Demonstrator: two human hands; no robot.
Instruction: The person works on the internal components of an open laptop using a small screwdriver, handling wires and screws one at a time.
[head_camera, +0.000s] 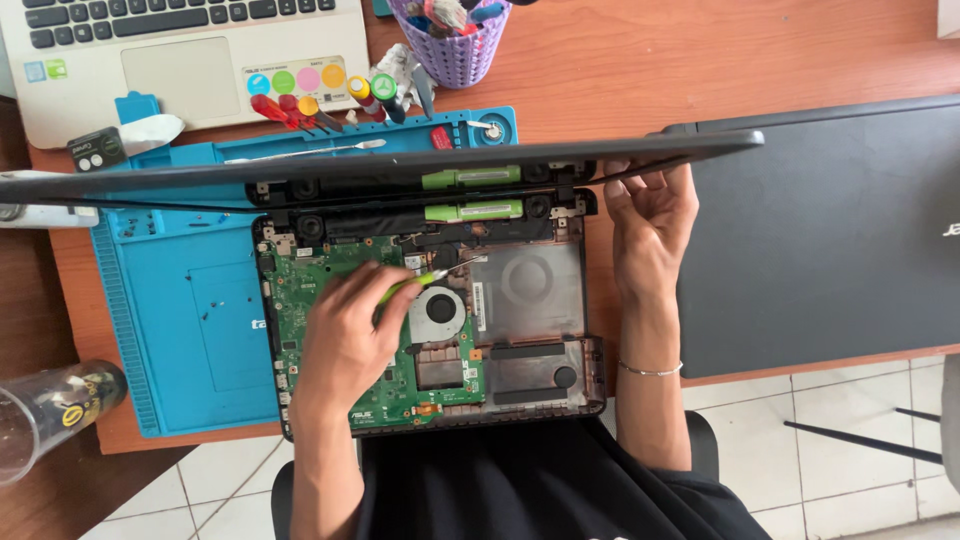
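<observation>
- Opened laptop base (520, 300), with its green circuit board (310, 290) bare, lies at the desk's near edge, partly on a blue work mat (180, 330).
- Left hand (345, 335): fingers closed round a green-handled tool (420, 282); its tip is too small to make out.
- Right hand (650, 225): fingers curled on the raised lid (380, 165), fingertips hidden beneath it.
- Round coloured stickers (297, 80) mark the white laptop (190, 50), cut off above.

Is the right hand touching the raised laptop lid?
Touching. The head view shows the right hand with its fingers curled under the edge of the raised laptop lid, holding it up, with no gap visible.
</observation>
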